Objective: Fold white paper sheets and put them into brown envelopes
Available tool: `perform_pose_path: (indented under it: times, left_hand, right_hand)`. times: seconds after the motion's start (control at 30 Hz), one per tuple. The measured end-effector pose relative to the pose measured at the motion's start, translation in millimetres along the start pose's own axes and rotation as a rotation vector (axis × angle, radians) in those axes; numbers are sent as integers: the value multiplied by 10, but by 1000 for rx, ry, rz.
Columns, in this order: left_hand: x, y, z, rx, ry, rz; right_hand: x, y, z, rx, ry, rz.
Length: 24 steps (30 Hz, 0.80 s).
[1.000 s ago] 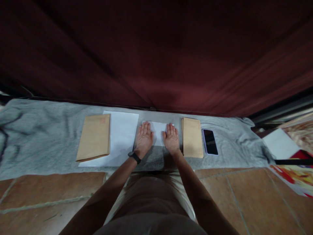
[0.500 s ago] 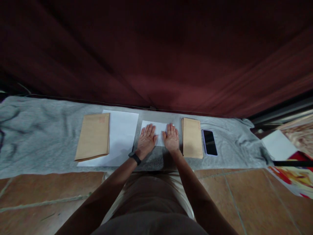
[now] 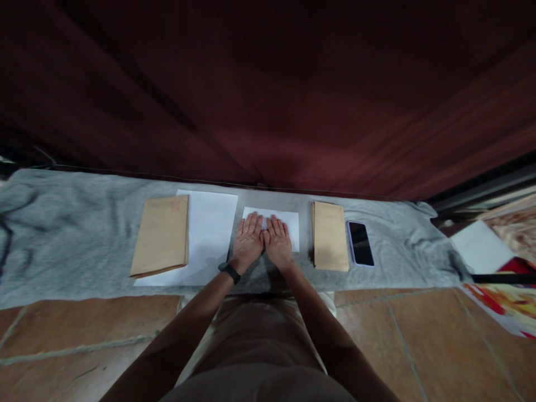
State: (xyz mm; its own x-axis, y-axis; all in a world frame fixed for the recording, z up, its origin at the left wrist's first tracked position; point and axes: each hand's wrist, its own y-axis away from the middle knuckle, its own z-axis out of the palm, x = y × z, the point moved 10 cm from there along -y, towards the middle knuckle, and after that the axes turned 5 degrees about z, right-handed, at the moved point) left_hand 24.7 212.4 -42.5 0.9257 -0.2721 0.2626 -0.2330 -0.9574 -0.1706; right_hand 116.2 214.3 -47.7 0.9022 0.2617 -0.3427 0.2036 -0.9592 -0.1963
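Note:
A small white sheet of paper (image 3: 295, 228), perhaps folded, lies on the grey cloth in front of me. My left hand (image 3: 248, 237) rests flat on its left part, fingers stretched out. Beside it, my right hand (image 3: 277, 240) lies flat near the middle of the paper, palm down. The two thumbs meet or nearly touch. A dark watch (image 3: 230, 272) is on my left wrist. To the left, a stack of brown envelopes (image 3: 162, 234) lies partly over larger white sheets (image 3: 211, 234). Another pile of narrower brown envelopes (image 3: 330, 235) is to the right.
A phone (image 3: 360, 244) with a purple edge lies right of the narrow envelopes. The grey cloth (image 3: 84, 229) covers a long, narrow surface. Behind it rises a dark red panel or curtain (image 3: 293, 139). Tiled floor (image 3: 389, 335) shows below; a white sheet (image 3: 481, 248) sits far right.
My right hand has slid left over the paper, from its right edge to beside my left hand. The paper's right part is now uncovered. My left hand has hardly moved.

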Motion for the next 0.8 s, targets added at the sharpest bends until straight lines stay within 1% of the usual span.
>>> perform_pose_path:
  times: [0.13, 0.23, 0.33, 0.57, 0.7, 0.8]
  left_hand:
    - [-10, 3, 2, 25, 11, -5]
    - [-26, 6, -8, 62, 36, -20]
    - [-53, 29, -35, 97, 59, -29]
    - [-179, 230, -104, 161, 109, -71]
    - [-185, 384, -134, 160, 126, -117]
    - [-198, 432, -156, 156, 208, -156]
  right_hand:
    - [160, 33, -35, 11, 34, 17]
    - [342, 83, -109, 52, 67, 63]
    - [448, 151, -171, 99, 98, 108]
    - [530, 332, -269, 187, 108, 197]
    - [553, 384, -292, 198, 69, 209]
    - [571, 393, -283, 189, 35, 220]
